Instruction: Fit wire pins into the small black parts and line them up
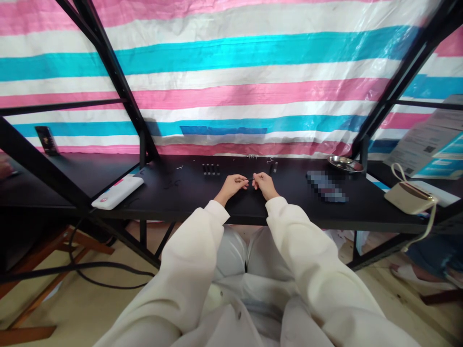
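Over the black table (181,202), my left hand (234,185) and my right hand (264,183) are close together with a small gap between them. A small, thin dark piece (250,180) spans that gap, and the fingers of both hands are pinched at its ends. Its exact shape is too small to tell. Behind my left hand, several short dark pieces with light ends (211,169) stand in a row. Two more small pieces (274,167) lie behind my right hand. Tiny light bits (252,156) lie at the table's back edge.
On the left are a white power bank (117,192) and thin dark scraps (171,183). At right are a blurred-out object (326,186), a round metal dish (345,164) and a beige pouch (410,196). Black frame posts rise on both sides. A person's hand shows at far left.
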`<act>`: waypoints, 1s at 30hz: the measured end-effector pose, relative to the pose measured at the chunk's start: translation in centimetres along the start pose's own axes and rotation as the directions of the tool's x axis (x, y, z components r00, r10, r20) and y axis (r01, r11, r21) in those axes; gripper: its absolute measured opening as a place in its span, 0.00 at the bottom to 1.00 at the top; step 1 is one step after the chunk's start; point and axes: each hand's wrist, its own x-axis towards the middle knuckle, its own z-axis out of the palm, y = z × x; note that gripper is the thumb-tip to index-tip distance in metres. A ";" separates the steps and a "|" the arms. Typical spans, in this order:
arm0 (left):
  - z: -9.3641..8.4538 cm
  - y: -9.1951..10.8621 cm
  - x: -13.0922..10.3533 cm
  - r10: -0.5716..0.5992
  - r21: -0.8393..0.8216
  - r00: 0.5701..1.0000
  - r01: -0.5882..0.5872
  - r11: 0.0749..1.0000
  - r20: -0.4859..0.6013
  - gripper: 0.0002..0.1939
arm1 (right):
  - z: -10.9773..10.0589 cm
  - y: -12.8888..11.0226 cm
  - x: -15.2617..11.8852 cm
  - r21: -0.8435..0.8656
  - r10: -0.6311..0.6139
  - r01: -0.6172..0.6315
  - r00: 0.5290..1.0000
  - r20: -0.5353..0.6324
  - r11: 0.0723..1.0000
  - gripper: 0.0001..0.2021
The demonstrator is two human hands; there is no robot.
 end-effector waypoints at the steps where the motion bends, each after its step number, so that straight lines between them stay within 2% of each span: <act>1: 0.0 0.1 0.0 -0.001 0.006 1.000 0.001 1.000 -0.002 0.16 | 0.0 0.0 0.0 -0.002 -0.007 0.007 1.000 0.009 1.000 0.21; 4: -0.1 0.4 -0.1 -0.002 0.012 1.000 0.002 1.000 -0.020 0.16 | -0.1 -0.1 -0.2 -0.003 -0.019 0.019 0.999 0.026 1.000 0.21; 9: -0.1 0.9 0.0 0.046 -0.071 0.992 -0.054 0.996 -0.114 0.19 | 0.2 -0.6 -0.5 -0.019 -0.008 0.009 0.997 0.079 1.000 0.21; 15: 0.1 0.6 0.0 0.036 -0.072 0.999 -0.039 0.997 -0.037 0.19 | 0.4 -0.3 -0.4 -0.010 -0.010 0.012 0.986 0.166 1.000 0.21; 18: 0.3 0.3 0.0 0.075 -0.041 0.997 -0.077 0.996 -0.033 0.17 | 0.4 0.1 -0.3 -0.034 -0.047 0.056 0.972 0.229 0.998 0.19; 21: 0.3 0.1 0.4 0.099 0.057 0.993 -0.096 0.994 -0.057 0.14 | 0.4 0.2 -0.3 -0.074 -0.052 0.071 0.972 0.229 0.995 0.16; 23: 0.1 0.0 0.9 0.090 0.183 0.986 -0.064 0.981 -0.137 0.10 | 0.4 0.2 -0.3 -0.098 -0.045 0.065 0.980 0.194 0.993 0.15; 25: -0.5 -0.1 1.6 0.060 0.309 0.962 0.026 0.951 -0.266 0.07 | 0.5 0.2 -0.3 -0.115 -0.042 0.061 0.986 0.159 0.992 0.14; 27: -1.5 0.0 2.3 0.020 0.375 0.918 0.142 0.916 -0.397 0.08 | 0.5 0.3 -0.3 -0.127 -0.045 0.063 0.989 0.143 0.990 0.13; 30: -3.1 0.1 3.0 -0.001 0.414 0.850 0.258 0.873 -0.527 0.11 | 0.4 0.4 -0.3 -0.142 -0.048 0.069 0.987 0.151 0.987 0.12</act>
